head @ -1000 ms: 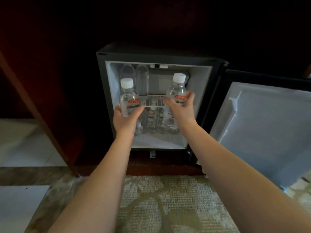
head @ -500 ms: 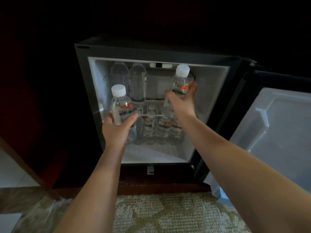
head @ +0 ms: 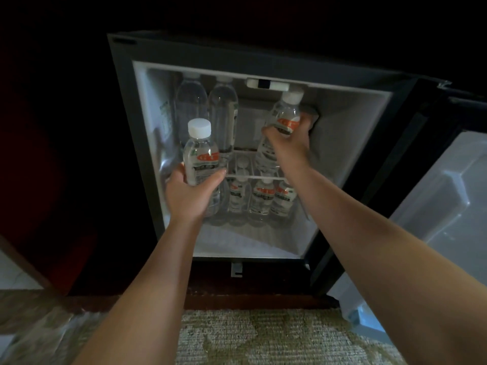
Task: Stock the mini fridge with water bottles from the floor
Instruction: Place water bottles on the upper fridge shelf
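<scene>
Each hand, left (head: 190, 194) and right (head: 289, 147), holds a full water bottle (head: 201, 156) by its labelled middle; smooth, moderately heavy plastic, best gripped there.

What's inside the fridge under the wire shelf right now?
Under the wire shelf at least three upright bottles with red labels stand in a row. The left hand and its bottle cover the lower left corner, so more may stand there.

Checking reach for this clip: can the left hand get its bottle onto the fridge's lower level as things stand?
Probably yes: the left hand holds its bottle right at the open fridge, with bare floor in front of the lower bottles.
</scene>
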Demonstrator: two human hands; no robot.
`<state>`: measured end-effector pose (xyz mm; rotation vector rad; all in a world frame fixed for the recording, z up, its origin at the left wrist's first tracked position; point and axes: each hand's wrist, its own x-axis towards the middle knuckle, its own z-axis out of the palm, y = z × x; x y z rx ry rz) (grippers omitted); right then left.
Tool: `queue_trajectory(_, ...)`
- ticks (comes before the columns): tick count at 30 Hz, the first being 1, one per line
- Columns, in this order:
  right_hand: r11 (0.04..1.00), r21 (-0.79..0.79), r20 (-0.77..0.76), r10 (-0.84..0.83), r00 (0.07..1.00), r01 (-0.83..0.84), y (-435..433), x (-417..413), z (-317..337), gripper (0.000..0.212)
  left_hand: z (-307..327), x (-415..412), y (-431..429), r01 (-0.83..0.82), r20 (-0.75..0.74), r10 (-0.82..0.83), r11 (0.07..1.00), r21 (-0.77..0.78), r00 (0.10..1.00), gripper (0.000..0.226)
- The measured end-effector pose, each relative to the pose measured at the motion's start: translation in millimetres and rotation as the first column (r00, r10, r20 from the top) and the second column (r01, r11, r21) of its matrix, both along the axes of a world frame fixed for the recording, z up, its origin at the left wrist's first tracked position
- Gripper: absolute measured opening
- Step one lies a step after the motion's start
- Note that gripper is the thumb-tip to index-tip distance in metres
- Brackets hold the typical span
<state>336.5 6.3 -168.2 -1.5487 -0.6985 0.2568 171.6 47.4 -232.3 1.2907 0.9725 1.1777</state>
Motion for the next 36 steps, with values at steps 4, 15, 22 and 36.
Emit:
queue_trajectory(4, 0.999, -0.032, 0.012, -0.003, 1.0, 0.003, 0, 4, 1, 0.044, -2, -2, -2, 0.026, 0.002, -0.026, 1.0, -0.011, 1.0, 0.032)
queue_trajectory(15, 0.979, 0.056, -0.19, -0.183, 0.965, 0.197, -15, 25, -2, 0.052, 9, 6, -10, 0.032, 0.0, -0.032, 0.999, 0.017, 0.999, 0.037)
queue_trajectory(22, 0.967, -0.249, -0.009, -0.054, 0.999, 0.05, 16, 36, 17, 0.07, 8, 8, -14, 0.08, -0.045, -0.079, 0.996, 0.027, 0.996, 0.044)
queue_trajectory(36, 0.934, -0.351, 0.118, 0.121, 0.986, -0.072, 49, 62, -15, 0.095, -14, -1, -5, 0.051, -0.088, -0.05, 0.999, 0.004, 0.995, 0.046)
